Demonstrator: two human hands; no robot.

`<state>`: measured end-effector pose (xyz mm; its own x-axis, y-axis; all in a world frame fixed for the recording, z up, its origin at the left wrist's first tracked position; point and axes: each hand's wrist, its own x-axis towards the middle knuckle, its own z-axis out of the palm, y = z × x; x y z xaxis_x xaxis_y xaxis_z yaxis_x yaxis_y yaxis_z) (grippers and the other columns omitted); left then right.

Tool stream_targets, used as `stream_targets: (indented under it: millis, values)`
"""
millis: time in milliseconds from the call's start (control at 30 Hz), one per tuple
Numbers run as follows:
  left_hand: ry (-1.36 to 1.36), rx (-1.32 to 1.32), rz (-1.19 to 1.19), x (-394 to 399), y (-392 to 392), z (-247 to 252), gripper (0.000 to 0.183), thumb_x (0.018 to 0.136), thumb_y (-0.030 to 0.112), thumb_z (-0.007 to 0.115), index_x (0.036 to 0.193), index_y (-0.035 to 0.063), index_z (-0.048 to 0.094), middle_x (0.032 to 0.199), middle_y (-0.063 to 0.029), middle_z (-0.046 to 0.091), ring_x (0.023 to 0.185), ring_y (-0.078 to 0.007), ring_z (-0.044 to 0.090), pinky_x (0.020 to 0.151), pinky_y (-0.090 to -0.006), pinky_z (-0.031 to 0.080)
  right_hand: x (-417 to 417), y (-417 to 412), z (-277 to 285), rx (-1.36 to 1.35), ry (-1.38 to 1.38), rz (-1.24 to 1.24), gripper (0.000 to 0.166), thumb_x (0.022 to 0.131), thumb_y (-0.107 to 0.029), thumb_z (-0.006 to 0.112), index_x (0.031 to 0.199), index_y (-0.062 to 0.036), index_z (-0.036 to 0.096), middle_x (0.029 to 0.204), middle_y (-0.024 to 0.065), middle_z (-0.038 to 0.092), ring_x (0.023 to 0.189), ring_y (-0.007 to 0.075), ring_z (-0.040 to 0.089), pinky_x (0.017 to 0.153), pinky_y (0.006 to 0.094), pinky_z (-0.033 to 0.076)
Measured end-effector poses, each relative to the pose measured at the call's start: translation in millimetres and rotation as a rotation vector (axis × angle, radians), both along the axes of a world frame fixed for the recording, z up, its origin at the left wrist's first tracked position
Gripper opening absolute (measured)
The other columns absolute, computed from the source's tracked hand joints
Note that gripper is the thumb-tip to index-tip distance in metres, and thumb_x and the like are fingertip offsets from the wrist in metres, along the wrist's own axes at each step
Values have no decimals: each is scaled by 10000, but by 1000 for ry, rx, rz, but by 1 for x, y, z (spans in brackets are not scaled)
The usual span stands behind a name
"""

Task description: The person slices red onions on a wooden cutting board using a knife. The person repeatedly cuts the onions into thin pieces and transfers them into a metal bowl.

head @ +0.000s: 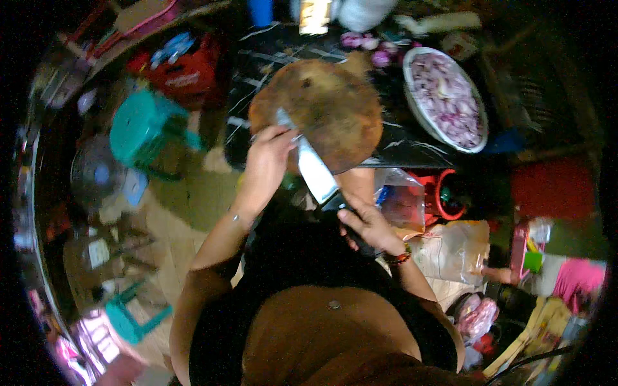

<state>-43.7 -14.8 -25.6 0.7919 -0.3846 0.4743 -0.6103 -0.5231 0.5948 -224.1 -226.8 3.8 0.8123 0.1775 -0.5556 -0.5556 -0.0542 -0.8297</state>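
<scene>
A large kitchen knife (314, 166) is held slantwise, its blade pointing up and left over the near edge of a round wooden chopping board (333, 106). My right hand (369, 224) grips the black handle close to my body. The fingers of my left hand (270, 152) close across the blade near its tip, which shows beyond them. To the right of the board, an oval pale basin (409, 91) is filled with cut purple onions (444, 101). Several purple onions (381, 58) lie behind the board.
The board rests on a black marble-patterned table (241, 96). Teal plastic stools (140, 125) and a red crate (186, 72) stand to the left. Clear plastic bags (454, 251) and a red bucket (454, 195) are below the table's right side. A blue cup (261, 12) is at the back.
</scene>
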Motion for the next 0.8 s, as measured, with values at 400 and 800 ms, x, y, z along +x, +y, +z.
stream_targets:
  millis: [400, 800]
  values:
    - [-213, -29, -368, 37, -154, 79, 278, 871, 11, 662, 1135, 25, 746, 1187, -175, 684, 1091, -378, 656, 961, -430, 540, -12, -71, 36, -247, -358, -390, 567, 1067, -214, 581, 1583, -86, 385, 993, 75, 663, 689, 114, 630, 623, 275, 537]
    - [-179, -47, -516, 119, -355, 91, 174, 777, 108, 716, 918, 108, 818, 1024, -177, 735, 978, -360, 699, 887, -443, 559, -63, -140, 47, -204, -469, -1014, 544, 1033, -151, 624, 1537, -40, 454, 1312, 77, 626, 1105, 130, 591, 959, 272, 475]
